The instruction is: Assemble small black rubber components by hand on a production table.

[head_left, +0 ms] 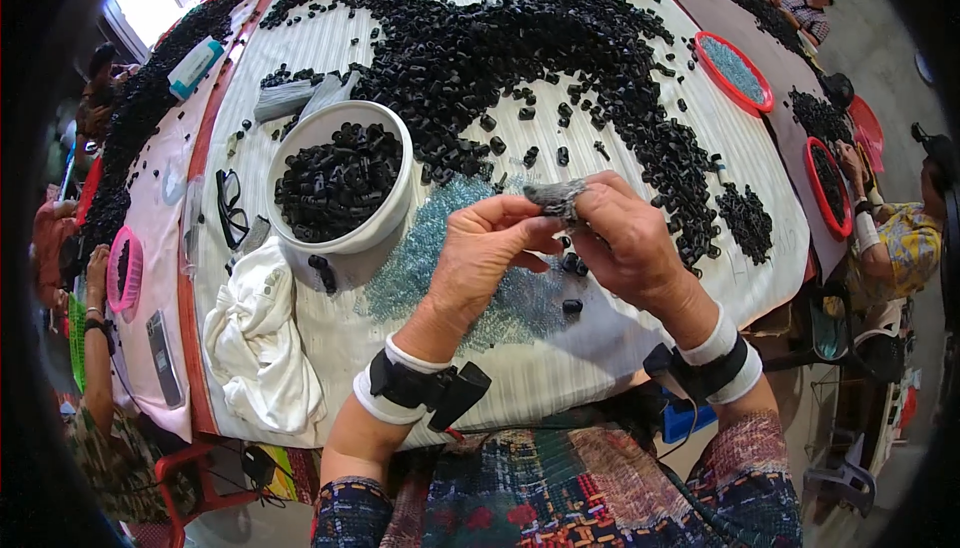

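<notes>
In front of me, above the table, both my hands meet at a small grey, rough-looking bundle [556, 199]; its exact kind is hard to make out. My right hand [628, 238] is closed around its right side. The thumb and forefinger of my left hand [483, 256] are pinched at its left end, where a small part may be hidden. Below my hands lies a spread pile of small, shiny bluish metal pieces [425, 248]. To the left stands a white bowl [395, 198] full of short black plastic parts [335, 183]. Loose black parts [572, 306] lie near my right wrist.
A large heap of black parts [470, 48] covers the far table. Grey bundles [285, 100], glasses [231, 210] and a white cloth [262, 343] lie on the left. A red-rimmed tray [764, 103] holds metal pieces. Other people sit at side tables, one in a yellow top [905, 248].
</notes>
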{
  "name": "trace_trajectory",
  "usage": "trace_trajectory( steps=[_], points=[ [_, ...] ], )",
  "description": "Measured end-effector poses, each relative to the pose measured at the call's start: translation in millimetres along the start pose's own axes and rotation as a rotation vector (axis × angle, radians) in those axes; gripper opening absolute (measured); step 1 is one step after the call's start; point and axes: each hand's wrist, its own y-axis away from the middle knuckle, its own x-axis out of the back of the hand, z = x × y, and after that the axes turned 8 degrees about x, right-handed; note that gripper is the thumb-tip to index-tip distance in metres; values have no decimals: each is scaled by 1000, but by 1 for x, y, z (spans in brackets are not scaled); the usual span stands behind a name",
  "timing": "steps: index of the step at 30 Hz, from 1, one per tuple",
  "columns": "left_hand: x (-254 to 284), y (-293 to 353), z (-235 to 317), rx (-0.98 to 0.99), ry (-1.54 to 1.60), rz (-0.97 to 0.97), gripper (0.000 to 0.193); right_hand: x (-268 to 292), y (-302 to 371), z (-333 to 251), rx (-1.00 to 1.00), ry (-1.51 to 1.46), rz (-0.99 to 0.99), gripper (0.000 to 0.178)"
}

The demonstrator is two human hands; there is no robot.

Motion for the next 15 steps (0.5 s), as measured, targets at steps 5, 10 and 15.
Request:
trace_trajectory(
  steps=[5, 10, 15],
  points=[
    [4, -4, -1, -40, 128, 66, 17, 5, 8, 0, -405, -118, 143, 23],
    [7, -5, -2, -91, 172, 109, 18, 0, 24, 7, -286, 54, -38, 17],
    [6, -5, 0, -141, 227, 122, 23, -23, 20, 10, -284, 181, -124, 10]
  ],
)
